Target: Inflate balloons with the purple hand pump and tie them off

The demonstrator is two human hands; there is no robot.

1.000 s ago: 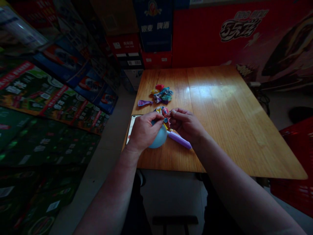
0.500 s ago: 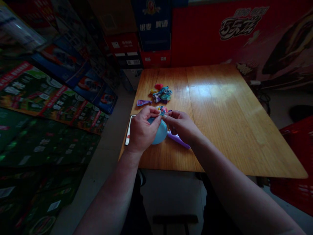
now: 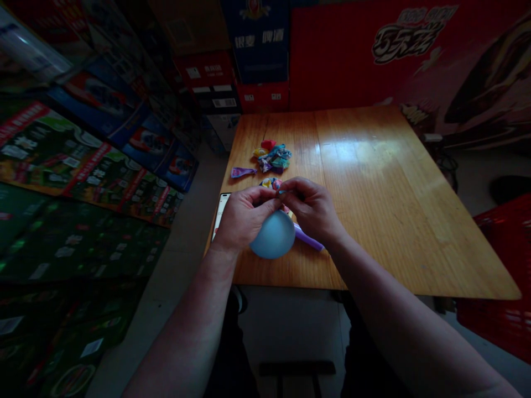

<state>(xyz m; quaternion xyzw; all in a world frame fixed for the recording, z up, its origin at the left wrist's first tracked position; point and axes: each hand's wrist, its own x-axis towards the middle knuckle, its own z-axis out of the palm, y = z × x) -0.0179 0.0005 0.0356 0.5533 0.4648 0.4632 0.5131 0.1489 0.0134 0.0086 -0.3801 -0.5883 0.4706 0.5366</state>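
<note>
A small inflated light blue balloon [image 3: 272, 236] hangs toward me below my fingers, over the near left part of the wooden table [image 3: 385, 232]. My left hand [image 3: 244, 215] pinches its neck between thumb and forefinger. Opposite it, my right hand [image 3: 312, 207] pinches the blue tip of the neck, and the fingertips of both hands almost meet. Part of the neck is hidden by the fingers. Partly behind the balloon and my right hand lies a purple balloon pump [image 3: 307, 237]. Colourful small wrappers or balloons [image 3: 267, 182] show just beyond my fingertips.
Farther back lies a heap of crumpled colourful balloons or wrappers [image 3: 274, 156], with a flat purple piece [image 3: 243, 172] beside it. A phone [image 3: 221, 213] rests at the table's left edge. Stacked cartons [image 3: 91, 160] stand left, and a red crate [image 3: 501, 276] is at right.
The balloon has swung down and toward me, and more of it shows. My right hand has turned, its fingers curling in over the neck. My left hand keeps its pinch.
</note>
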